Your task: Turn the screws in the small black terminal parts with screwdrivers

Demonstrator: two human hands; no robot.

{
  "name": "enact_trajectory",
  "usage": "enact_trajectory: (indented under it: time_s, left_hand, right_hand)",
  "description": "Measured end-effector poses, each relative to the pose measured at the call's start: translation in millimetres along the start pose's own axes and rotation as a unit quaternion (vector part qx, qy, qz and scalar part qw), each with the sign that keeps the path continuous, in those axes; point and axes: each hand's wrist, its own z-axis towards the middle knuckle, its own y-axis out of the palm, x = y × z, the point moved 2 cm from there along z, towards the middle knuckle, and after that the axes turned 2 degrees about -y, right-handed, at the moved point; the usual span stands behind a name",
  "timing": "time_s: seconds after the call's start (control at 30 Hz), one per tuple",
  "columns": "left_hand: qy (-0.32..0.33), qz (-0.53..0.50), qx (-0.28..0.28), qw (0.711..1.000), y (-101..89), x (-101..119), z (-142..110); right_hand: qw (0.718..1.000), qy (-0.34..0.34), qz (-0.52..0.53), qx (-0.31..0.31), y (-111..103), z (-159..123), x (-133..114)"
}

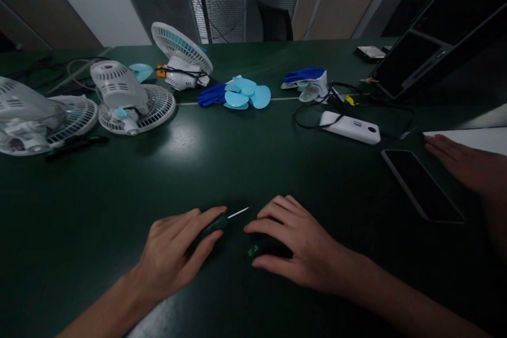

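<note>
My left hand (178, 245) is closed round the dark green handle of a screwdriver (238, 213), whose thin metal shaft points up and right. Opposite its tip, my right hand (301, 248) curls over a dark object with a green end (255, 250); its kind is too dark to make out, and my palm hides part of it. The thumb and fingers lie on either side of this object. Both hands rest low over the dark green table (190, 179), with a small gap between the screwdriver tip and my right fingers.
Fan housings (122, 90) stand at the left beside a dark tool (77, 147). Behind lie blue fan blades (247, 92) and gloves (307, 82). At right are a white power bank (350, 127), a phone (422, 185) and another person's hand (463, 161).
</note>
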Motion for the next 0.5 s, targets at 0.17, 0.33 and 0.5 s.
enact_trajectory:
  time_s: [0.17,0.33,0.5]
  left_hand:
    - [0.016,0.005,0.007,1.0,-0.9,1.4,0.6]
    - [0.014,0.017,0.006,1.0,-1.5,1.7,0.8]
    - [0.016,0.006,0.006,1.0,-1.5,1.4,0.4]
  right_hand:
    - [0.998,-0.029,-0.053,-0.01,6.2,1.1,-1.0]
    - [0.993,-0.018,-0.114,0.004,-11.9,-2.2,21.2]
    - [0.969,0.081,-0.196,0.13,-63.2,-29.0,89.9]
